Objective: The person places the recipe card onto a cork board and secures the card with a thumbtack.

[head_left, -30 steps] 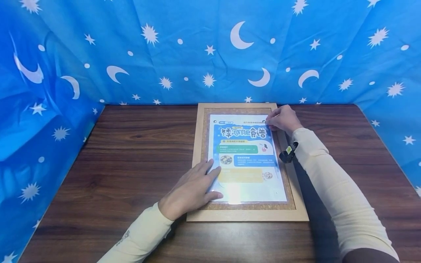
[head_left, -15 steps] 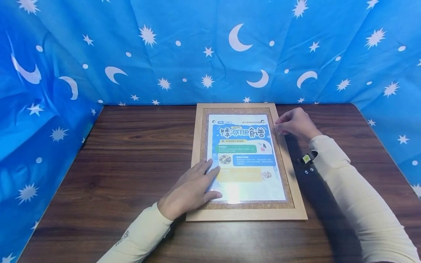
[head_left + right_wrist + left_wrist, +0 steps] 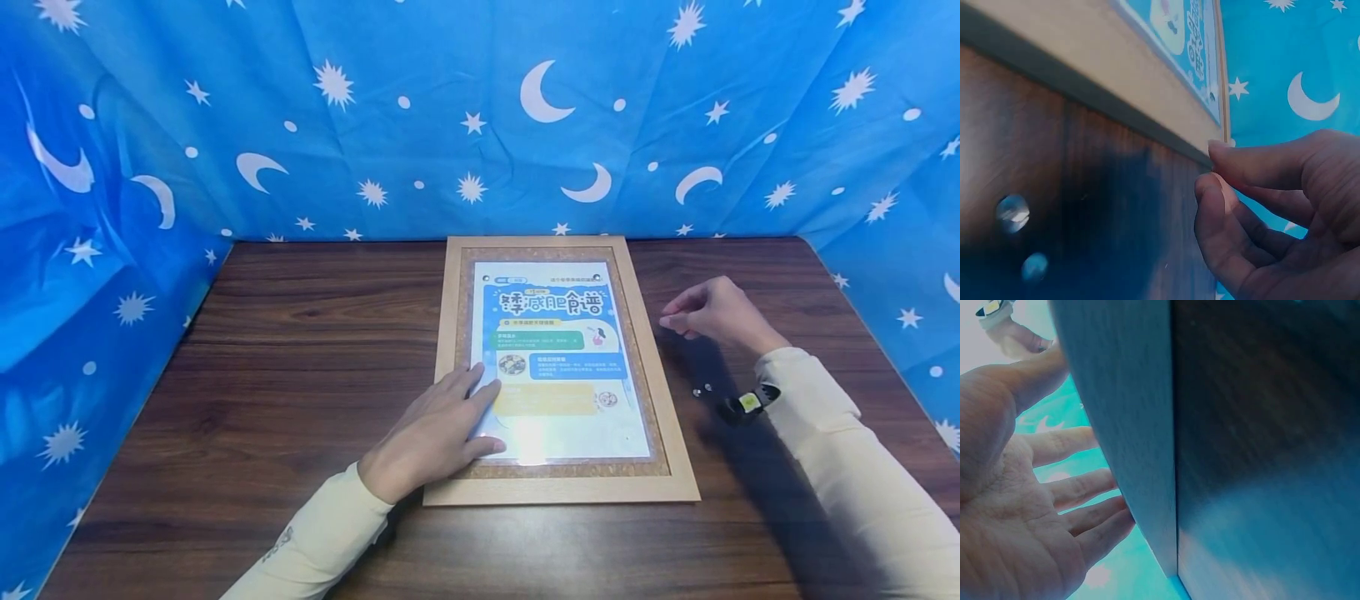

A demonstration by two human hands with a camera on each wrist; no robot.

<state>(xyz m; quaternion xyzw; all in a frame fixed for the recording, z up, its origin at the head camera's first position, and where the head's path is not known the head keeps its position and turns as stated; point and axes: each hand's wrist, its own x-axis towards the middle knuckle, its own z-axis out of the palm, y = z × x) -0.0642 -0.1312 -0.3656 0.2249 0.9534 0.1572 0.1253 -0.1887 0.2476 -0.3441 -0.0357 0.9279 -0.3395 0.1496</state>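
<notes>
A printed sheet [image 3: 558, 429] in a glossy clear cover lies on a cork board with a pale wooden frame [image 3: 558, 492]. Small dark round pin heads mark the sheet's two top corners. My left hand [image 3: 431, 433] rests across the board's left side, fingers spread onto the sheet's edge; its palm and the frame's side fill the left wrist view. Right of the board, my right hand [image 3: 723, 317] hovers with thumb and bent fingers near one another. In the right wrist view a gap shows between them, with nothing visible in it. Two small clear shiny pieces [image 3: 1013, 214], perhaps pushpins, lie below that hand.
The dark wood-grain table [image 3: 300, 350] spreads to both sides of the board. A blue curtain [image 3: 465, 117] with white moons and stars hangs behind and at both sides. A black wrist camera [image 3: 750, 404] hangs from the right sleeve.
My right hand has left the sheet's top right corner and moved right and toward me, off the board. The two shiny pieces have come into view. My left hand has stayed put.
</notes>
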